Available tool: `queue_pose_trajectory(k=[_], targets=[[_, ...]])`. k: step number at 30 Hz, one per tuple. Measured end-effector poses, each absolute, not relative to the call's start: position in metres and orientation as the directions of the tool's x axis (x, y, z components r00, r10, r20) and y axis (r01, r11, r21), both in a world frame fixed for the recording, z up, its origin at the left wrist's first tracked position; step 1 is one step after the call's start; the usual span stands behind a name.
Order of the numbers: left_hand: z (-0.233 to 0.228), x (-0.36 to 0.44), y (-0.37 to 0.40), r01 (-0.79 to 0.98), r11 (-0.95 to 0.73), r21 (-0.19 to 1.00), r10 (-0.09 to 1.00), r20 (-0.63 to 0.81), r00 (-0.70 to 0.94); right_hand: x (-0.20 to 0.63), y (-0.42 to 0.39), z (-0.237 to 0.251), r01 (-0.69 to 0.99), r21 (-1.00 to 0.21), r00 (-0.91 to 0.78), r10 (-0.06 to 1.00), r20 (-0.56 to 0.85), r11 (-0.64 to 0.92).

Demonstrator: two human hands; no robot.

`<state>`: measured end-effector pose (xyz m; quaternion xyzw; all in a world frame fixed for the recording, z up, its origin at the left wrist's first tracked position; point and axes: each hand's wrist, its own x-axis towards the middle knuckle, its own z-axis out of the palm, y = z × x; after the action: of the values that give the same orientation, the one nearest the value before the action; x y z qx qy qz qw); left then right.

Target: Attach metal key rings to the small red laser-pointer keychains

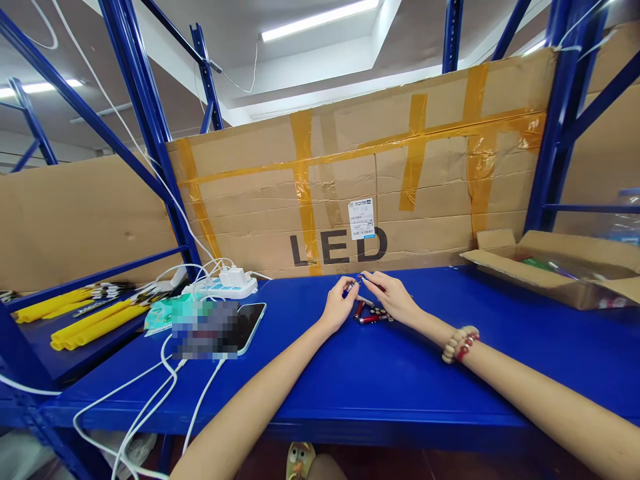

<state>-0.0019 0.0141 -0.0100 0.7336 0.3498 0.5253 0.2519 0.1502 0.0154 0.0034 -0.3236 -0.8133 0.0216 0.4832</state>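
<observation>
Blue shelf [380, 387], taped cardboard wall [425, 180] behind.

Blue steel racking [150, 127] frames a blue bench [380, 380]; taped cardboard sheets [400, 173] marked "LED" stand behind, under fluorescent ceiling tubes [320, 21].

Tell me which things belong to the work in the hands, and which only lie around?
In hand: small dark metal part pinched between left hand and right hand; small red cylinders beneath them.

Lying about: white power strip, dark phone, yellow tubes, open cardboard box.
</observation>
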Motion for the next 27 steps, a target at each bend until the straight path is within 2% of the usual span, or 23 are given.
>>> queue_pose_trajectory(k=[12, 22, 27], targets=[[-0.0096, -0.0014, 0.0150, 0.257, -0.634, 0.730, 0.773, 0.586, 0.242, 0.1454, 0.0195, -0.0037, 0.392, -0.546, -0.215, 0.651, 0.728, 0.741], [-0.0116, -0.0021, 0.0173, 0.421, -0.580, 0.698, 0.814, 0.524, 0.252, 0.1447, 0.0155, -0.0021, 0.407, -0.594, -0.204, 0.703, 0.681, 0.694], [-0.0123, -0.0013, 0.0178, 0.380, -0.600, 0.704, 0.799, 0.549, 0.245, 0.1465, 0.0181, 0.0013, 0.513, -0.555, -0.210, 0.723, 0.659, 0.655]])
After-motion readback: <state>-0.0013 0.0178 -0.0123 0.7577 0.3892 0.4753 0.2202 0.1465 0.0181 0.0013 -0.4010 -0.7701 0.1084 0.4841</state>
